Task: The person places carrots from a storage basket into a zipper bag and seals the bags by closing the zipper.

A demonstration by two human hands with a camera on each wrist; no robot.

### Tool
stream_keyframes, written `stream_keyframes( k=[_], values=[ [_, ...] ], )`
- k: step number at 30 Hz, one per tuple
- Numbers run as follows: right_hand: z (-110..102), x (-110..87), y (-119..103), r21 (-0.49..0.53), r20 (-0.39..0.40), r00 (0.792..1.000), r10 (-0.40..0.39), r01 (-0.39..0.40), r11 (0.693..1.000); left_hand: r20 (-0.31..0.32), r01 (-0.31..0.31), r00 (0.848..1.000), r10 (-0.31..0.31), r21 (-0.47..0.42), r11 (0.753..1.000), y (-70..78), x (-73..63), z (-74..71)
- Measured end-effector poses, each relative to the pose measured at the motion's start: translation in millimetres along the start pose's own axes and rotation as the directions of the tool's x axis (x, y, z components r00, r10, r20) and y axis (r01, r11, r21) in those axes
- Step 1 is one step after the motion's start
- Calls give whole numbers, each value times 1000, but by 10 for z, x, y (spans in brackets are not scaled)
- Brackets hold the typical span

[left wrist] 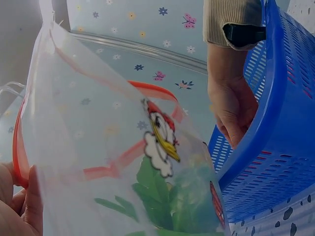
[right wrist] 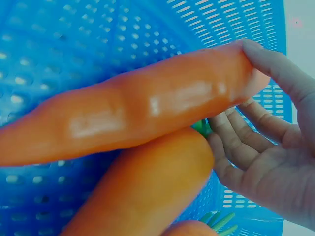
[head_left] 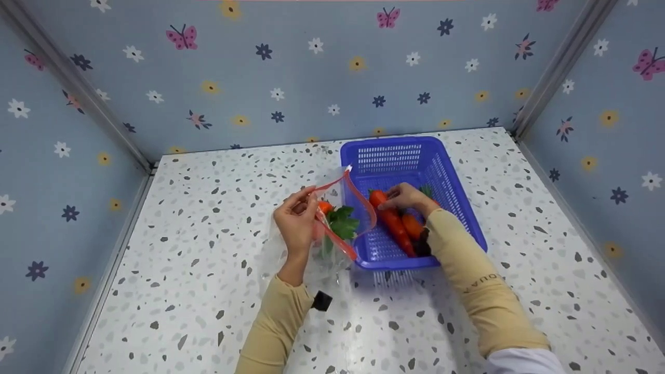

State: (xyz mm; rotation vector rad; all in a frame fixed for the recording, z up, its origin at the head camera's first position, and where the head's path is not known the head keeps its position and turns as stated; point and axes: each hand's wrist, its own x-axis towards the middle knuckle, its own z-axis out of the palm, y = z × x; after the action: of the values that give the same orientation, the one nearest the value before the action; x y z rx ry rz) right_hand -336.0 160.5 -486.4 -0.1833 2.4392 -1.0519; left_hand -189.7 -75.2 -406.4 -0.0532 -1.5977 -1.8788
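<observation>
My left hand [head_left: 297,221] pinches the red rim of a clear zip bag [head_left: 340,242], whose mouth gapes toward the basket. Inside the bag are green leaves [head_left: 343,224] and an orange-red item [head_left: 325,206], partly hidden by the hand and rim. Within the blue basket [head_left: 470,218], my right hand [head_left: 408,198] grips a long, glossy red chili pepper [right wrist: 147,105] by its thick end, between thumb and fingers. The pepper's thin end points toward the basket's near side. Below it lies an orange carrot-like vegetable [right wrist: 152,182].
A dark item [head_left: 423,245] and some green stems [right wrist: 224,223] also lie in the basket, partly covered by my right arm. The basket stands right of the bag on a speckled tabletop [head_left: 208,249]. Flowered panels [head_left: 301,78] enclose the back and sides.
</observation>
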Motion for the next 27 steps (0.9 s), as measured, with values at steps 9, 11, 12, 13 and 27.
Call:
stream_keyframes(
  k=[9, 11, 12, 13, 27],
  values=[
    [-87, -38, -142, 179, -48, 998, 36, -27, 983, -10, 18, 1000, -18, 17, 1000, -7, 6, 0],
    [-103, -49, -182, 237, -74, 997, 20, -2, 971, -6, 10, 1000, -10, 5, 1000, -9, 6, 0],
    [-113, -57, -201, 263, -87, 996, 5, 18, 965, -6, 7, 1000, -7, 3, 1000, -11, 7, 0],
    [-123, -65, -219, 283, -97, 995, -9, 36, 959, -5, 4, 1000, -4, -2, 1000, -14, 7, 1],
    [-286, -310, -485, 398, -157, 983, -98, 154, 904, -10, -1, 1000, 1, 0, 1000, -13, 10, 8]
  ],
)
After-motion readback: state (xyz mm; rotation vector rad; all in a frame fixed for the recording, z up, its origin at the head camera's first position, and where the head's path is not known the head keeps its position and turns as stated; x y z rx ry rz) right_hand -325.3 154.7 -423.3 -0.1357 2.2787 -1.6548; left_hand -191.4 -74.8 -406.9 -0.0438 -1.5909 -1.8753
